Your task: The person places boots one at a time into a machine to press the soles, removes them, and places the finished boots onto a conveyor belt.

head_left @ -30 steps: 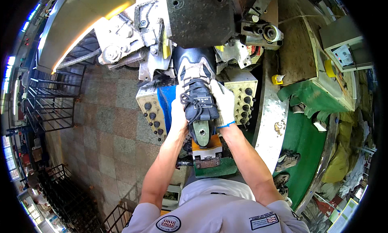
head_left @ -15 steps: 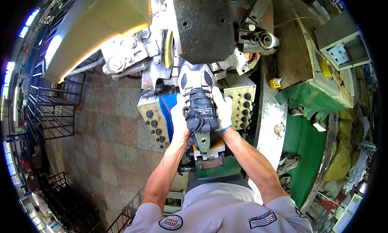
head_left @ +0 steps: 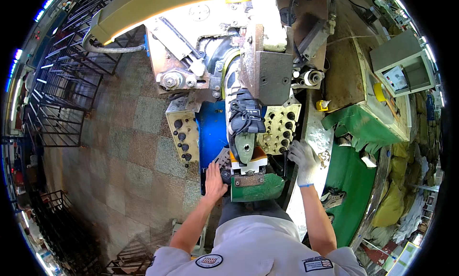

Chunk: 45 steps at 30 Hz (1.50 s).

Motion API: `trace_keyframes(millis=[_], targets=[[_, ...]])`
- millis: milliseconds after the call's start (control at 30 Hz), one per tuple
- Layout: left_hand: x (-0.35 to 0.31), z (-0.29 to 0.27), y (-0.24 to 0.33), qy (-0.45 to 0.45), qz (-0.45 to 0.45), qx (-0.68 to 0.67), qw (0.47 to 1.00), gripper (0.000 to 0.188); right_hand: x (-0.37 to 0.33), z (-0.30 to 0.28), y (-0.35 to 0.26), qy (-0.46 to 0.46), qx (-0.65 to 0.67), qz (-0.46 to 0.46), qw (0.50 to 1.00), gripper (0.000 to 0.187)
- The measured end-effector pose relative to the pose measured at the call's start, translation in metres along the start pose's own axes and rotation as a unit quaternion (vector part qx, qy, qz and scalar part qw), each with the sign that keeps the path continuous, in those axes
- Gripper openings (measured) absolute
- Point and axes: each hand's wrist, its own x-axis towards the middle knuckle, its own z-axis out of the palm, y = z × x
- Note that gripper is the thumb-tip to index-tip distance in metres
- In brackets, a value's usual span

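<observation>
A grey, white and black sneaker [head_left: 245, 114] with dark laces stands toe-inward in the machine, its toe partly hidden by a dark metal block [head_left: 273, 77]. Its heel end, with a green last [head_left: 246, 148] in it, sits on a white and orange support [head_left: 248, 166]. My left hand [head_left: 215, 180], which looks bare, is left of the support, fingers stretched out against a dark machine part [head_left: 225, 174]. To the right of the sneaker, my right hand [head_left: 304, 163] wears a pale glove with a blue cuff. Its fingers are loosely bent beside a black lever [head_left: 286, 163], with nothing seen in them.
Panels of black knobs [head_left: 183, 137] flank a blue plate [head_left: 213, 127]. A green curved guard [head_left: 258, 189] is nearest me. On the right, other shoes [head_left: 333, 198] lie on a green belt [head_left: 351, 194] beside a wooden bench [head_left: 346, 75]. Black racks [head_left: 62, 104] stand left.
Both hands have let go of the sneaker and moved apart, down to either side of it. The sneaker stays in the machine. The view has shifted, with the machine head now appearing farther right.
</observation>
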Motion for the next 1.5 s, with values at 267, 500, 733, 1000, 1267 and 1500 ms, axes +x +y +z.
trace_keyframes(millis=[267, 500, 733, 1000, 1267, 1500], targets=[[0.021, -0.06, 0.021, -0.007, -0.13, -0.236, 0.963, 0.063, -0.014, 0.002, -0.017, 0.0, -0.072, 0.036, 0.997, 0.054], [-0.068, -0.188, 0.025, 0.102, -0.311, -0.512, 0.794, 0.046, -0.048, 0.036, -0.039, -0.11, -0.073, 0.034, 0.991, 0.062], [-0.07, -0.214, 0.139, 0.017, -0.185, -0.824, 0.535, 0.076, -0.097, 0.119, -0.018, -0.312, 0.075, -0.007, 0.947, 0.102], [0.047, -0.22, 0.279, 0.307, 0.006, -0.247, 0.919, 0.02, -0.055, -0.033, -0.113, -0.129, 0.215, 0.065, 0.966, 0.038], [0.137, -0.179, 0.178, 0.226, -0.106, -0.034, 0.968, 0.055, -0.133, -0.392, -0.164, 0.289, -0.23, 0.161, 0.915, 0.057], [0.135, -0.175, 0.231, 0.244, -0.09, -0.063, 0.964, 0.042, -0.042, -0.525, -0.131, 0.309, -0.565, 0.261, 0.72, 0.113]])
